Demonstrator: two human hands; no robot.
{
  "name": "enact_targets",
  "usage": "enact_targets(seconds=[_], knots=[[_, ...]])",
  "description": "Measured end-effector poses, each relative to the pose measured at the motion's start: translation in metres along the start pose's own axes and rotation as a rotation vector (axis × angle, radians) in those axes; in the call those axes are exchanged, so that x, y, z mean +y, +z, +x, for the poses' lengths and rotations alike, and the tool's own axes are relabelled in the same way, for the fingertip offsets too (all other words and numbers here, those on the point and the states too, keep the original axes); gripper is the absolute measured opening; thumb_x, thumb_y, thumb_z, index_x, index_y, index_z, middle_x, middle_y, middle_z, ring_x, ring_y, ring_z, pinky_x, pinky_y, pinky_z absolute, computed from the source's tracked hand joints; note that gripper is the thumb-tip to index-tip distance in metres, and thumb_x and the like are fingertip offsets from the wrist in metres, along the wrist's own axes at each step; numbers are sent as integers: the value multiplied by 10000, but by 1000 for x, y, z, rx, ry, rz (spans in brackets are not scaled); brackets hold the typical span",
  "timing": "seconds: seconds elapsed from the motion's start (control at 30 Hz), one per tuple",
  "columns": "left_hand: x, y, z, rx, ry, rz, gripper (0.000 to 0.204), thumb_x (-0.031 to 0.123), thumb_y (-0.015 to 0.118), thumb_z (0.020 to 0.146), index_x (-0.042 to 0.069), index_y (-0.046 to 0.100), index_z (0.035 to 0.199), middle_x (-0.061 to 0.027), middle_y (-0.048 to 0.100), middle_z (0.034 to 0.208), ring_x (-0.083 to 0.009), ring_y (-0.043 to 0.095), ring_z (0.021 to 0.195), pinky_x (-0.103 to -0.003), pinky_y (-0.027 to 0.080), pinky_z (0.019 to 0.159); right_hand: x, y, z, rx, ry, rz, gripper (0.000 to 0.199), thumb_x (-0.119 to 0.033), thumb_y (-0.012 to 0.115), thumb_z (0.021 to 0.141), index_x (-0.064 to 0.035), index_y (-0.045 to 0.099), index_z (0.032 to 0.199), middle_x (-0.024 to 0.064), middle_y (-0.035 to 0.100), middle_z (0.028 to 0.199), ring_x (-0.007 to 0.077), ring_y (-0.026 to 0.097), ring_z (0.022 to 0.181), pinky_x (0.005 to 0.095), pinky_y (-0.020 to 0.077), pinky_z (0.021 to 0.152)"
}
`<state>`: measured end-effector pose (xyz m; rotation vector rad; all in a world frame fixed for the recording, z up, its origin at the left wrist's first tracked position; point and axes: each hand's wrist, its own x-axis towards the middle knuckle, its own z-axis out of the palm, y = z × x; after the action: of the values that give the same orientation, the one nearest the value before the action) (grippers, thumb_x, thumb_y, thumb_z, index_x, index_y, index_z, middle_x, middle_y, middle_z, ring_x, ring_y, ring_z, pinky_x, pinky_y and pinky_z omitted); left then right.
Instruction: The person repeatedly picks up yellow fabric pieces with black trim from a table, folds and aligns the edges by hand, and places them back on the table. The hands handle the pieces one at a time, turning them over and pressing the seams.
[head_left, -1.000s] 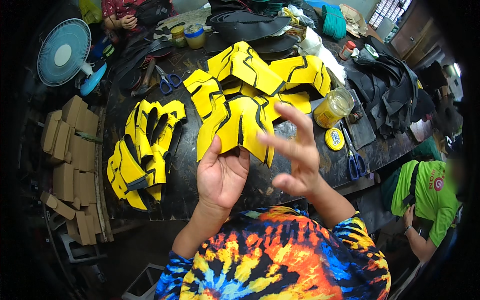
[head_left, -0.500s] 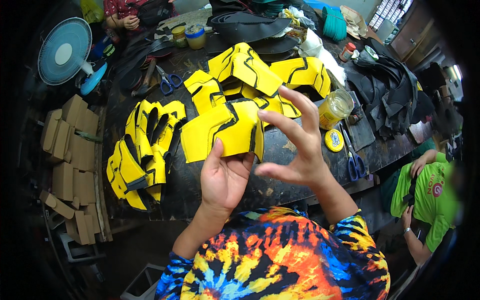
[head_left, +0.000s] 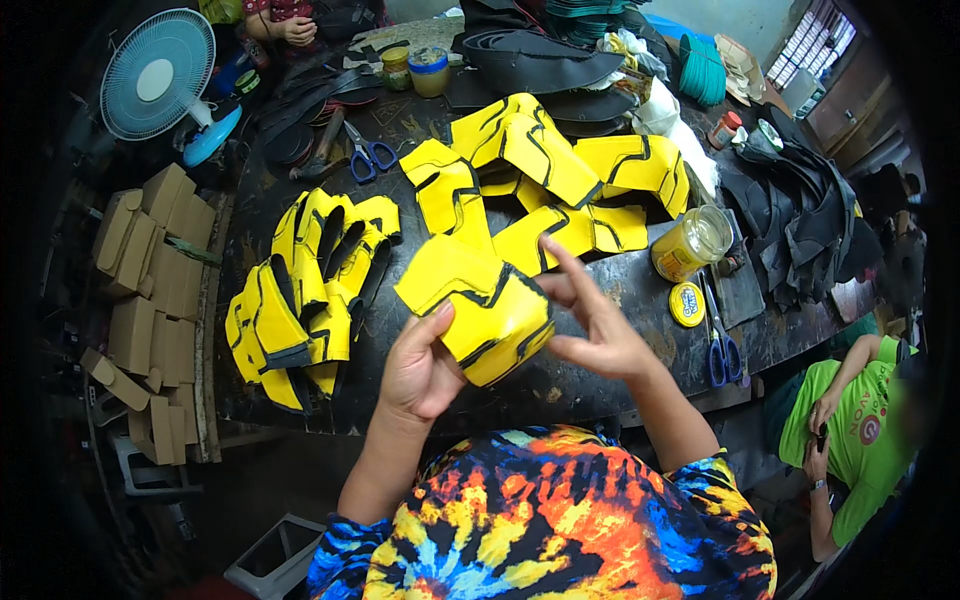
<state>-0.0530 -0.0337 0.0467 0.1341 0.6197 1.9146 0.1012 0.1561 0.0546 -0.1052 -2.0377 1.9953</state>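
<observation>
Above the worktop [head_left: 600, 370], the left hand [head_left: 420, 365] has a closed grip on a folded yellow piece [head_left: 480, 305]; the right hand [head_left: 595, 330] touches it, fingers spread open

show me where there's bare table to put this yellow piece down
Bare dark table shows along the near edge, between the folded yellow piece and the blue scissors, below the glass jar. A narrow strip runs between the left yellow stack and the left hand. Everything farther back is crowded.
</observation>
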Motion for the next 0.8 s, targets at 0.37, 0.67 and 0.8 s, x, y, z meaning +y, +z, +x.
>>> enact_targets(seconds=[0.37,0.67,0.8], knots=[[73,-8,76,184,575,676,511,65,596,1028,1,396,1494,-154,610,1384,-258,624,1266,-394,522,1063,18,6,45,285,-77,-368,926,-24,706,907,-128,170,1655,24,628,903,56,528,759,205,409,695],[71,11,67,122,741,1118,543,80,610,1010,24,415,1514,-230,528,1449,-294,532,1365,-385,421,1138,56,-21,121,608,22,-788,965,-47,794,855,-181,249,1641,89,564,990,154,574,745,299,533,737],[87,-18,16,237,761,1335,256,5,633,979,-11,680,1230,-96,717,1165,-160,682,1075,-295,528,970,57,-24,105,567,-143,-939,951,-98,831,817,-148,315,1614,110,582,1051,211,607,850,352,541,786]])
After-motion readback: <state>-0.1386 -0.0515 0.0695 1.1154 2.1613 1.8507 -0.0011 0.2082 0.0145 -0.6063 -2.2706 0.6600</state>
